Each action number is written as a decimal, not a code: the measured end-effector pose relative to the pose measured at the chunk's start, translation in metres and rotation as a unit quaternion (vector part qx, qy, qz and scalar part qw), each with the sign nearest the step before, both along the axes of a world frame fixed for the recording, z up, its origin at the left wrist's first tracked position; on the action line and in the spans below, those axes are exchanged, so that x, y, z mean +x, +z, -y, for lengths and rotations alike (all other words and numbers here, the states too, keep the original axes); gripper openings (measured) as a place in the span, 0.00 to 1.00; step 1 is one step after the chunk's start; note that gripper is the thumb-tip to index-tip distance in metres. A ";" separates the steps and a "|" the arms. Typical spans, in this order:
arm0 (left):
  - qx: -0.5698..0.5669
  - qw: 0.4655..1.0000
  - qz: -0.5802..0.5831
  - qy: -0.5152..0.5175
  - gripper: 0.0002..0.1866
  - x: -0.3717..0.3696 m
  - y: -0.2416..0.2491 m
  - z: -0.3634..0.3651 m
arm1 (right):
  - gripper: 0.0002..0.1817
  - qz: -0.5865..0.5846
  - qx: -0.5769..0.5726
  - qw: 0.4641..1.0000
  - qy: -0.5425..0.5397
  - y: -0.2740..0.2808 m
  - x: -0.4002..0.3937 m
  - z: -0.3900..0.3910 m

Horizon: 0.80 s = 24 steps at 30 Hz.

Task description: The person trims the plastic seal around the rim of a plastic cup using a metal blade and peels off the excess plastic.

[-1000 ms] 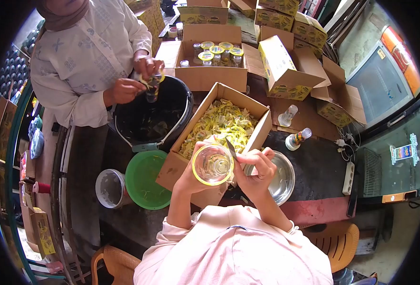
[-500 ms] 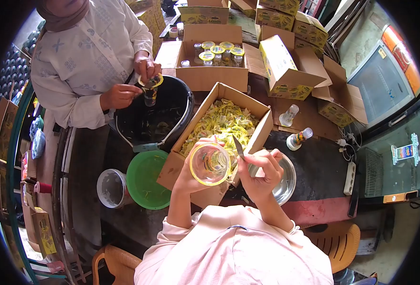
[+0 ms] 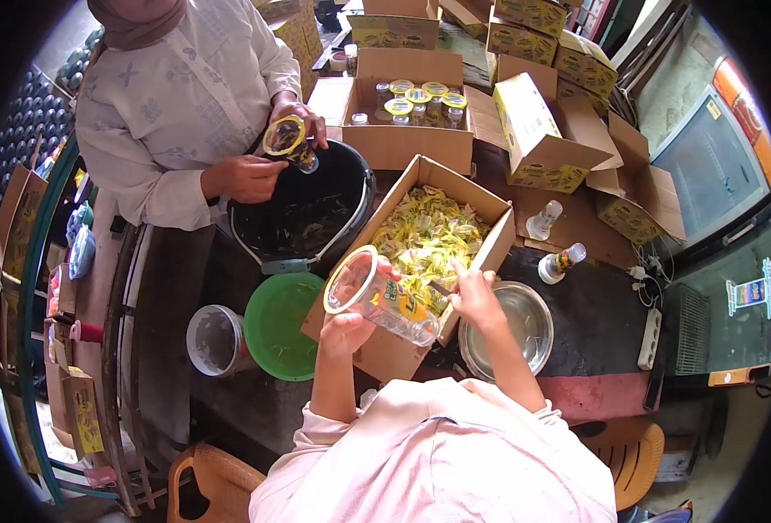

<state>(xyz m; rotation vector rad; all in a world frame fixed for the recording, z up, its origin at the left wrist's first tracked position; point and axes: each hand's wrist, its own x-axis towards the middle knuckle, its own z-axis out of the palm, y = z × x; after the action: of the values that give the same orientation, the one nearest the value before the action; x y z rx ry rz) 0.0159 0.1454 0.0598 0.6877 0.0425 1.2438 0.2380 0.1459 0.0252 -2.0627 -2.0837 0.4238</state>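
My left hand (image 3: 346,335) grips a clear plastic cup (image 3: 392,305) with a yellow rim and printed side. The cup lies tilted, its mouth toward the upper left and its base toward my right side. In my right hand (image 3: 479,301) is a small knife (image 3: 440,288), its dark blade pointing left, close to the cup's side. Behind both hands stands an open cardboard box (image 3: 496,241) filled with yellow and clear plastic scraps (image 3: 429,228). A metal bowl (image 3: 538,327) sits beneath my right forearm.
A co-worker (image 3: 185,113) handles another yellow-rimmed cup (image 3: 288,139) over a black bucket (image 3: 363,205). A green basin (image 3: 281,344) and white pail (image 3: 211,336) stand left. Clear cups (image 3: 544,220) stand right; a carton (image 3: 411,144) behind holds several lidded ones.
The cup has turned from mouth facing me to lying sideways. My right hand has lowered the knife from upright toward the cup's side. The co-worker's cup has tilted too.
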 end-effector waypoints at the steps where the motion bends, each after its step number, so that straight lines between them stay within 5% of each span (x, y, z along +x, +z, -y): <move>1: -0.001 1.000 0.013 -0.011 0.41 -0.002 -0.001 0.001 | 0.36 -0.076 -0.013 0.997 -0.008 -0.006 0.001 0.004; 8: 0.016 0.998 0.045 -0.049 0.41 0.001 -0.002 0.000 | 0.32 -0.236 -0.012 0.969 -0.070 -0.009 0.001 0.015; 11: 0.011 0.996 -0.090 0.012 0.39 -0.002 0.002 0.002 | 0.28 -0.514 -0.036 0.845 -0.143 -0.020 0.002 0.022; 14: 0.075 0.951 -0.270 0.129 0.32 -0.012 0.008 0.003 | 0.27 -0.628 -0.016 0.765 -0.143 -0.018 0.004 0.030; 17: 0.090 0.924 -0.313 0.199 0.31 -0.023 0.009 0.004 | 0.26 -0.629 0.016 0.765 -0.134 -0.018 0.003 0.038; 22: 0.049 0.908 -0.332 0.250 0.29 -0.039 0.005 0.019 | 0.22 -0.430 0.007 0.894 -0.123 -0.023 -0.027 0.068; 24: 0.052 0.906 -0.336 0.252 0.28 -0.044 0.001 0.028 | 0.19 -0.239 0.107 0.965 -0.013 -0.030 -0.040 0.077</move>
<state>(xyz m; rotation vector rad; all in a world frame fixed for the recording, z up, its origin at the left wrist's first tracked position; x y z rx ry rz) -0.0277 0.1177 0.0612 1.2275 0.7730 1.4469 0.1978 0.0688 -0.0051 -1.6611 -1.7295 0.5943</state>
